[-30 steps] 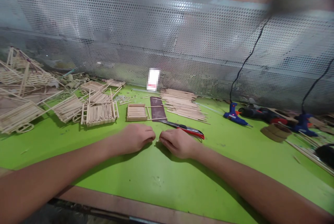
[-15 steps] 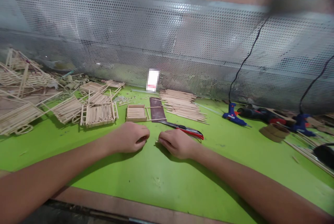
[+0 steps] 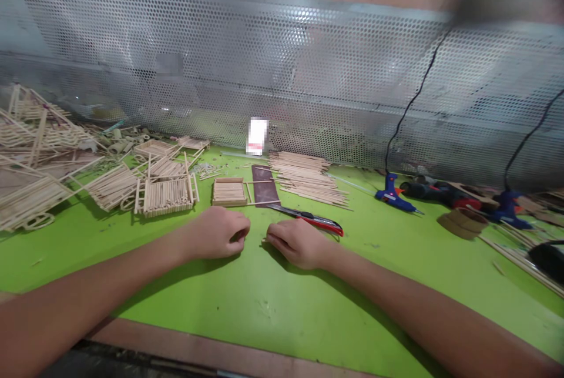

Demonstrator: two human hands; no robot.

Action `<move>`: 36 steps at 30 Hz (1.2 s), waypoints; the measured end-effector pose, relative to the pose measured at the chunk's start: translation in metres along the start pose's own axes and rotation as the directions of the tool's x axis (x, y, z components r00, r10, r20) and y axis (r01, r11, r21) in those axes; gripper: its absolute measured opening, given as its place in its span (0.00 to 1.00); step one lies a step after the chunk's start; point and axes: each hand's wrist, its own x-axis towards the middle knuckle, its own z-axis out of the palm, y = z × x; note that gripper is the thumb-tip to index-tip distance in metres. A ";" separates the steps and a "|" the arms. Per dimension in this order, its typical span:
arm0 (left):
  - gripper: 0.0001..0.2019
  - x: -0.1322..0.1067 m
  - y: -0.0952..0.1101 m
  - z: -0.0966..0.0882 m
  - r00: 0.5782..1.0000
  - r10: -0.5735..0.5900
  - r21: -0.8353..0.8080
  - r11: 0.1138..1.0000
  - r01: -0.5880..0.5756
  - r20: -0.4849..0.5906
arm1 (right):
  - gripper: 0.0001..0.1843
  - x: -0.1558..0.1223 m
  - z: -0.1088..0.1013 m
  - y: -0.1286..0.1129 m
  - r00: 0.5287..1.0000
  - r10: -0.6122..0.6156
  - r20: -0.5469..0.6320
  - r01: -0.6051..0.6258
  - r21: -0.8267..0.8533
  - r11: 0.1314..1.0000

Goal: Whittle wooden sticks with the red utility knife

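Observation:
My left hand rests curled on the green work surface, its fingers closed and nothing visible in them. My right hand lies a short gap away, also curled, and is nearest to a red and black utility knife. Its fingertips are not touching the knife. Beyond my hands sit a small box of wooden sticks and a dark rectangular strip. A loose pile of thin wooden sticks lies just to the right of that strip.
Stick-built models and frames crowd the left of the table. Blue glue guns with black cords stand at the right, by a brown roll. A perforated metal sheet forms the back wall. A blurred white item stands against it.
My left hand has drawn slightly left, widening the gap between my hands. My right hand has hardly moved. The whole view has shifted slightly with my head.

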 end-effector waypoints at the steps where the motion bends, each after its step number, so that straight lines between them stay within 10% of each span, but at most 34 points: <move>1: 0.03 0.000 0.000 0.000 1.000 -0.002 0.002 1.000 0.002 -0.001 | 0.16 0.000 0.000 0.000 1.000 0.003 0.002 -0.003 -0.001 1.000; 36: 0.08 0.001 -0.005 0.004 0.999 0.041 -0.046 0.998 -0.042 -0.022 | 0.16 0.001 -0.002 -0.002 1.000 0.011 0.022 -0.010 -0.023 1.000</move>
